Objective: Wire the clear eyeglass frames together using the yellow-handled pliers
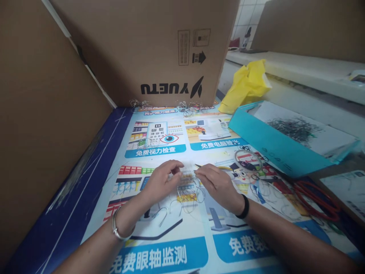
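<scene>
Over wires point(187, 194), hands point(164, 180) point(221, 186) facing, fingers point(175, 164) bent

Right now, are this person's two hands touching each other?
No, a visible gap separates the left hand from the right hand, with a loose tangle of thin wire on the printed sheet just below.

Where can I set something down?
Apparently bare: the blue strip beside the left cardboard panel, and the lower-left caption band between the forearms. Crowded: between left hand and right hand, where wires tangle, and rightward to the red loops.

A head-worn camera looks closely forward and down
</scene>
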`<state>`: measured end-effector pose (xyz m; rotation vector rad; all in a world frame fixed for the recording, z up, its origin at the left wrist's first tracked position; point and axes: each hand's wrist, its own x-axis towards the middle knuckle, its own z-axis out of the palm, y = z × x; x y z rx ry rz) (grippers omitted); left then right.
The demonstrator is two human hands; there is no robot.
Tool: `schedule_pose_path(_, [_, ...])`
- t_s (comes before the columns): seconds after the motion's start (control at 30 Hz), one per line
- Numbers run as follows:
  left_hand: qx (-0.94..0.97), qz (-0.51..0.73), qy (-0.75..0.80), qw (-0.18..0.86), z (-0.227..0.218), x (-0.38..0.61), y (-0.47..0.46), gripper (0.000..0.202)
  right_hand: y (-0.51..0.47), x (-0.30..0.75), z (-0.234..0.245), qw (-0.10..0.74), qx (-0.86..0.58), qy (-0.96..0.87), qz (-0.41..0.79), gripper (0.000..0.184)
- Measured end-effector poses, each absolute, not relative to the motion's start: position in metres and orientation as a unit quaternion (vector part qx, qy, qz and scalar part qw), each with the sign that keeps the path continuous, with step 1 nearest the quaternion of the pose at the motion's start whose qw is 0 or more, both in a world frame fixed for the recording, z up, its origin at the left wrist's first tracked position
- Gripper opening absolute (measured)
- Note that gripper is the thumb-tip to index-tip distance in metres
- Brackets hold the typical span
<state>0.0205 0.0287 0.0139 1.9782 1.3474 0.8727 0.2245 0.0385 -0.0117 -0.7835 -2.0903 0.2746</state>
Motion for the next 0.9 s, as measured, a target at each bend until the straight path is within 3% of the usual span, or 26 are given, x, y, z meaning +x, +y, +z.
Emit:
schedule_pose_path(0.5, [0.751,0.293,0.511,0.298,0.0085,0.0244,0.0263,0.022,0.0392,0.2258,-0.0174,0.41,-0.305,-0.851,0.122,0.017])
schedule_pose_path(0.9, [0.767,0.268,0.511,0.28,0.0083,0.0239,0.025,0.021,0.0403,0.2243,-0.0168,0.439,-0.309,-0.832,0.14,0.014])
